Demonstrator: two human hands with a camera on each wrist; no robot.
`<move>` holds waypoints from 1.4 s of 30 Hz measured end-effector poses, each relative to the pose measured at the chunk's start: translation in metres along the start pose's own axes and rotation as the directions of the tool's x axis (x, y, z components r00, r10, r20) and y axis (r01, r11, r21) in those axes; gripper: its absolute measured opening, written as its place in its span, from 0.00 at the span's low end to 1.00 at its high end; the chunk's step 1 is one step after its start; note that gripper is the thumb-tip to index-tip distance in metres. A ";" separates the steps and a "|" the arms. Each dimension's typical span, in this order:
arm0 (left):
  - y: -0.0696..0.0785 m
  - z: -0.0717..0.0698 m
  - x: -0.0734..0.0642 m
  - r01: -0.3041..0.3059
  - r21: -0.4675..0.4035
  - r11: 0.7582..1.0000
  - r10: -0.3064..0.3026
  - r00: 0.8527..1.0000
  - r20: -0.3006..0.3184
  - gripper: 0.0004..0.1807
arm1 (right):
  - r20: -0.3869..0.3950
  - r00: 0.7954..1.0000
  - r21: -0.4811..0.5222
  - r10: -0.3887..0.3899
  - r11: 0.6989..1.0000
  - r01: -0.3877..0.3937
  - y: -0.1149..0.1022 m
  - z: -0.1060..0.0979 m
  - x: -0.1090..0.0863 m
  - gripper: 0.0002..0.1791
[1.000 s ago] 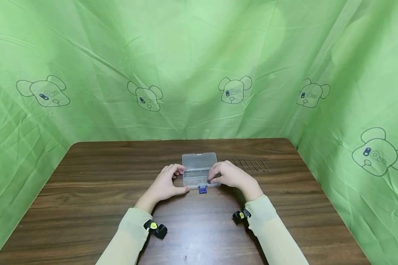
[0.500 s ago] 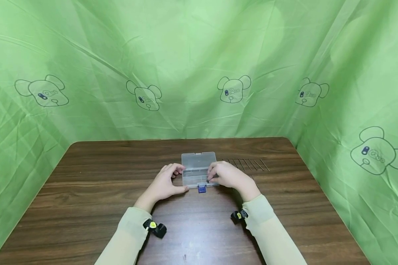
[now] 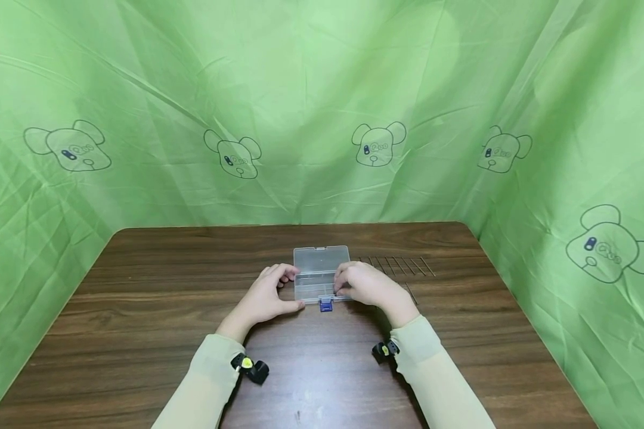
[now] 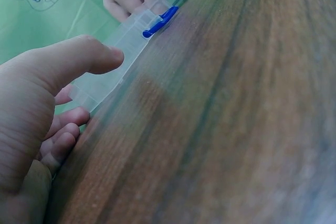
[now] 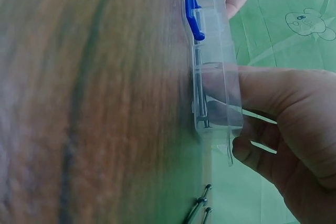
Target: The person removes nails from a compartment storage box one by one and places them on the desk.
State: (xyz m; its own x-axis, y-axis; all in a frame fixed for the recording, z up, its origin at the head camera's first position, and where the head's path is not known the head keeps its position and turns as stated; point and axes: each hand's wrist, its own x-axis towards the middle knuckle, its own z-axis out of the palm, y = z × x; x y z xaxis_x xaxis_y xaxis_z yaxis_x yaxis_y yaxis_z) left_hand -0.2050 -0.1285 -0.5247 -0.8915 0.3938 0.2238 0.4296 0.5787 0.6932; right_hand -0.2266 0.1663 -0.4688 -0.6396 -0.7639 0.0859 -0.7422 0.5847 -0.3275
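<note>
A clear plastic box (image 3: 312,290) lies on the table with its lid (image 3: 321,258) tipped back and its blue latch (image 3: 326,305) folded down at the front. My left hand (image 3: 265,295) grips the box's left end, thumb at the front and fingers round the side and back. The fingers of my right hand (image 3: 372,284) reach into the right part of the box. Through its clear wall, the right wrist view shows a nail (image 5: 201,98) lying along the front, with thumb and fingertips closed in around it; their exact contact is partly hidden.
On the brown wooden table (image 3: 155,333), several thin nails (image 3: 401,266) lie in a slanted row right of the box. Another nail (image 3: 411,293) lies nearer, beside my right wrist. A green printed cloth (image 3: 300,196) hangs behind the table and at its sides.
The right hand's fingers have shifted slightly left inside the box. The left hand keeps its grip, and the box stays about where it was.
</note>
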 end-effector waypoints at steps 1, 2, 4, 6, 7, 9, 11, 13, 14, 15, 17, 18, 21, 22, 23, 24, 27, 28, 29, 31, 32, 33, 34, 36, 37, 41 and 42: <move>0.000 0.000 0.000 0.002 0.001 1.000 -0.002 1.000 0.002 0.39 | 0.001 1.000 -0.002 0.003 1.000 -0.003 -0.001 0.000 0.000 0.03; 0.000 0.000 0.000 0.004 0.001 1.000 -0.004 1.000 0.004 0.39 | 0.004 1.000 -0.002 0.007 1.000 -0.007 -0.001 0.000 0.000 0.03; 0.001 0.000 0.000 0.008 -0.002 1.000 -0.008 1.000 0.009 0.39 | 0.008 1.000 -0.005 0.016 1.000 -0.016 -0.001 0.001 -0.002 0.03; 0.002 0.001 -0.001 0.015 -0.007 1.000 -0.015 1.000 0.014 0.39 | 0.009 1.000 -0.006 0.019 1.000 -0.019 -0.001 0.001 -0.003 0.03; 0.002 0.001 -0.001 0.018 -0.008 1.000 -0.018 1.000 0.016 0.39 | 0.010 1.000 -0.009 0.020 1.000 -0.020 0.000 0.001 -0.003 0.03; 0.003 0.002 0.000 0.017 -0.015 1.000 -0.017 1.000 0.017 0.39 | 0.007 1.000 -0.008 0.018 1.000 -0.018 0.000 0.001 -0.005 0.02; 0.004 0.003 0.000 0.016 -0.017 1.000 -0.016 1.000 0.019 0.39 | 0.006 1.000 -0.003 0.014 1.000 -0.014 -0.001 -0.001 -0.007 0.02; 0.004 0.003 0.000 0.013 -0.016 1.000 -0.013 1.000 0.018 0.39 | 0.009 1.000 0.004 0.016 1.000 -0.016 -0.001 -0.003 -0.009 0.03; 0.004 0.004 0.001 0.010 -0.015 1.000 -0.010 1.000 0.018 0.39 | 0.009 1.000 0.012 0.017 1.000 -0.017 -0.002 -0.004 -0.010 0.03; 0.004 0.004 0.001 0.008 -0.013 1.000 -0.008 1.000 0.017 0.39 | 0.009 1.000 0.018 0.019 1.000 -0.019 -0.002 -0.004 -0.011 0.03; 0.004 0.004 0.002 0.003 -0.009 1.000 -0.003 1.000 0.013 0.39 | 0.011 1.000 0.034 0.029 0.999 -0.030 -0.001 -0.006 -0.012 0.03; 0.004 0.005 0.002 0.001 -0.006 1.000 -0.001 1.000 0.012 0.39 | 0.010 0.999 0.038 0.033 0.999 -0.034 -0.001 -0.006 -0.013 0.03; 0.003 0.005 0.003 -0.003 0.000 1.000 0.003 1.000 0.009 0.39 | 0.009 0.999 0.059 0.045 0.997 -0.045 0.001 -0.009 -0.014 0.02; 0.003 0.005 0.004 -0.004 0.005 1.000 0.004 1.000 0.008 0.39 | 0.011 0.999 0.067 0.047 0.997 -0.048 0.001 -0.009 -0.014 0.02; 0.002 0.005 0.004 -0.005 0.009 1.000 0.005 1.000 0.006 0.39 | 0.012 0.999 0.074 0.050 0.996 -0.051 0.001 -0.010 -0.014 0.02; 0.002 0.005 0.004 -0.004 0.011 1.000 0.004 1.000 0.006 0.39 | 0.012 0.999 0.079 0.052 0.995 -0.053 0.001 -0.011 -0.014 0.02; 0.001 0.004 0.004 -0.007 0.009 1.000 0.007 1.000 -0.003 0.39 | 0.005 0.999 0.094 0.051 0.994 -0.051 0.002 -0.012 -0.014 0.02; 0.001 0.004 0.004 -0.008 0.006 1.000 0.008 1.000 -0.007 0.39 | 0.000 0.999 0.105 0.049 0.993 -0.049 0.003 -0.012 -0.014 0.02; 0.001 0.004 0.004 -0.008 0.002 1.000 0.008 1.000 -0.011 0.39 | -0.007 0.999 0.117 0.050 0.992 -0.049 0.003 -0.013 -0.014 0.02; 0.001 0.003 0.003 -0.007 -0.005 1.000 0.006 1.000 -0.017 0.39 | -0.026 0.998 0.138 0.048 0.989 -0.044 0.004 -0.015 -0.015 0.02; 0.001 0.003 0.003 -0.004 -0.008 1.000 0.004 1.000 -0.018 0.39 | -0.039 0.998 0.146 0.048 0.988 -0.042 0.005 -0.017 -0.016 0.02; 0.001 0.003 0.003 -0.002 -0.010 1.000 0.002 1.000 -0.019 0.39 | -0.052 0.997 0.157 0.050 0.987 -0.041 0.005 -0.019 -0.016 0.02; 0.002 0.003 0.002 -0.001 -0.010 1.000 0.001 1.000 -0.019 0.39 | -0.064 0.996 0.165 0.055 0.985 -0.044 0.006 -0.021 -0.017 0.02; 0.001 0.003 0.001 0.003 -0.010 1.000 -0.003 1.000 -0.020 0.39 | -0.093 0.994 0.171 0.065 0.984 -0.048 0.007 -0.026 -0.020 0.03; 0.001 0.003 0.001 0.005 -0.011 1.000 -0.005 1.000 -0.021 0.39 | -0.110 0.991 0.178 0.073 0.983 -0.053 0.008 -0.028 -0.022 0.04; -0.001 0.004 0.000 0.010 -0.008 1.000 -0.010 1.000 -0.026 0.39 | -0.177 0.978 0.230 0.114 0.971 -0.072 0.012 -0.037 -0.032 0.04; -0.002 0.004 -0.001 0.010 -0.010 1.000 -0.010 1.000 -0.028 0.39 | -0.192 0.974 0.242 0.124 0.967 -0.076 0.013 -0.040 -0.035 0.04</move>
State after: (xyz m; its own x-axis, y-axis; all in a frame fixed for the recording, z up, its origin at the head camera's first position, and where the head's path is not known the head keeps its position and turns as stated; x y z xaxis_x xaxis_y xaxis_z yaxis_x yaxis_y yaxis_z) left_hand -0.2046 -0.1269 -0.5286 -0.8995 0.3679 0.2357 0.4193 0.5754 0.7022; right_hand -0.2218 0.2113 -0.4387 -0.7533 -0.6187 0.2233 -0.6212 0.5575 -0.5508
